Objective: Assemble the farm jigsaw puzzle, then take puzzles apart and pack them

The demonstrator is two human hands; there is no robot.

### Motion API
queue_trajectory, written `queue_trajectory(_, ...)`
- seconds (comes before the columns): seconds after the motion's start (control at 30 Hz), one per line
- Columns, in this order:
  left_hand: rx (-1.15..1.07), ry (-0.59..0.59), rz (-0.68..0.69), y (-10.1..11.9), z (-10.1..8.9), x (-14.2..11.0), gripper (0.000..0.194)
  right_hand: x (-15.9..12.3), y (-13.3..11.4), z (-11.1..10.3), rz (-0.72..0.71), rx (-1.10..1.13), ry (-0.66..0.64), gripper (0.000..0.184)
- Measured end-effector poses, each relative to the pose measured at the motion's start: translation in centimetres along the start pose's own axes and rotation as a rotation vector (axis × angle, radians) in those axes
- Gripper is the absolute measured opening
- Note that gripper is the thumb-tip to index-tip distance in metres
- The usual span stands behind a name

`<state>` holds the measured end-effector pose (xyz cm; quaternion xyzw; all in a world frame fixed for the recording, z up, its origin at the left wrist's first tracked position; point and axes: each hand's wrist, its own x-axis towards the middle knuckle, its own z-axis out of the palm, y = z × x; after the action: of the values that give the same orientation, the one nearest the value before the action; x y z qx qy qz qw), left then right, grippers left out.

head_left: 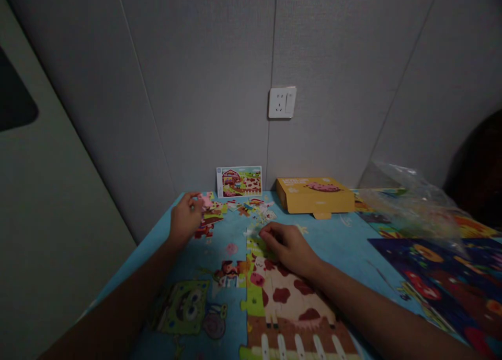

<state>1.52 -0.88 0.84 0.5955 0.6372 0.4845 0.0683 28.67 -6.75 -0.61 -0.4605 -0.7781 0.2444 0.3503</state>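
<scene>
Puzzle (280,292) lies before a card (240,182), likely upright for viewing; your left hand (185,218) pinches a pink piece (206,201); whether your right hand (288,245) grips is unclear.

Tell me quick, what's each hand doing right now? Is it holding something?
Left hand: closed, seemingly holding a pink puzzle piece.
Right hand: fingers curled over the cow puzzle; can't tell if it's holding anything.

Dim light leaves the frame's edges darker, while glare streaks the clear plastic (418,198).
</scene>
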Motion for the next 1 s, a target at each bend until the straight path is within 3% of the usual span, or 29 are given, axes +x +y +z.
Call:
queue_trajectory(0.07, 0.014, 0.046, -0.107, -0.7, -0.4, 0.7, 0.028, 0.1, 0.2, 0.0, 0.003, -0.006, -0.003, 0.027)
queue_trajectory(0.17, -0.015, -0.004, -0.179, -0.9, -0.3, 0.7, 0.027, 0.1, 0.4, 0.0, 0.004, -0.014, -0.007, 0.026)
queue_trajectory(0.27, 0.029, -0.106, -0.098, -0.3, 0.5, 0.0, 0.028, 0.1, 0.5, 0.0, 0.002, -0.016, -0.009, 0.025)
queue_trajectory(0.43, 0.16, -0.3, 0.179, 0.9, 2.0, -1.4, 0.03, 0.1, 0.4, 0.1, 0.018, -0.004, -0.008, 0.024)
queue_trajectory(0.57, 0.241, -0.34, 0.314, 1.2, 2.0, -1.7, 0.037, 0.0, 0.5, 0.1, 0.005, -0.004, -0.014, 0.025)
queue_trajectory(0.73, 0.477, -0.3, 0.283, 0.8, 0.8, -1.2, 0.042, 0.1, 0.8, 0.1, 0.016, -0.021, -0.007, 0.025)
queue_trajectory(0.83, 0.589, -0.368, 0.212, 0.2, 0.4, -0.9, 0.047, 0.1, 0.7, 0.0, 0.023, -0.037, -0.017, 0.025)
queue_trajectory(1.0, 0.611, -0.422, 0.23, -0.5, 0.7, -0.8, 0.044, 0.1, 0.6, -0.1, 0.025, -0.049, -0.034, 0.025)
